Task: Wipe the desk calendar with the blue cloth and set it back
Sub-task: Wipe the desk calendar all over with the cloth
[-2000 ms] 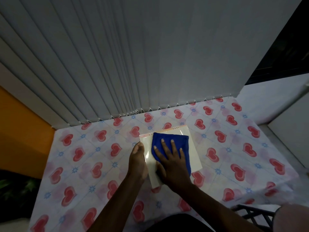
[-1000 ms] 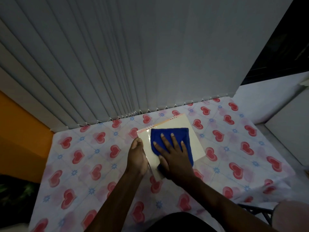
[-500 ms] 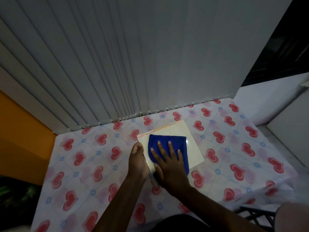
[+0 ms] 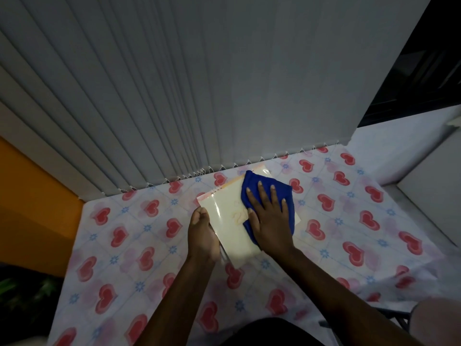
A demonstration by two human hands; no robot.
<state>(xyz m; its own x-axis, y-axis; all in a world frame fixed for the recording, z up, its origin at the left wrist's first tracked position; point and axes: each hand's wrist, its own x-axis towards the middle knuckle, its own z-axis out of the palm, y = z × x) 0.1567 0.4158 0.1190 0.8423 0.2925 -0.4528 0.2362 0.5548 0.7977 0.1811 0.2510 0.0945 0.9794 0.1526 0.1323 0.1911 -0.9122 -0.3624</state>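
Note:
The cream desk calendar (image 4: 230, 228) lies flat on the heart-patterned tablecloth (image 4: 119, 258), its spiral edge toward the blinds. My left hand (image 4: 202, 234) grips the calendar's left edge. My right hand (image 4: 268, 216) lies flat, fingers spread, pressing the blue cloth (image 4: 254, 182) onto the calendar's right half. The cloth covers the far right corner of the calendar; part of the cloth is hidden under my palm.
Grey vertical blinds (image 4: 199, 83) hang along the table's far edge, their bottom chain just behind the calendar. An orange wall (image 4: 32, 208) is to the left. A white ledge (image 4: 424, 171) stands at the right. A dark chair frame (image 4: 396, 318) shows at the bottom right.
My right hand has slid the blue cloth from the calendar's middle toward its far right corner. More of the calendar's left face shows. My left hand keeps its hold on the left edge.

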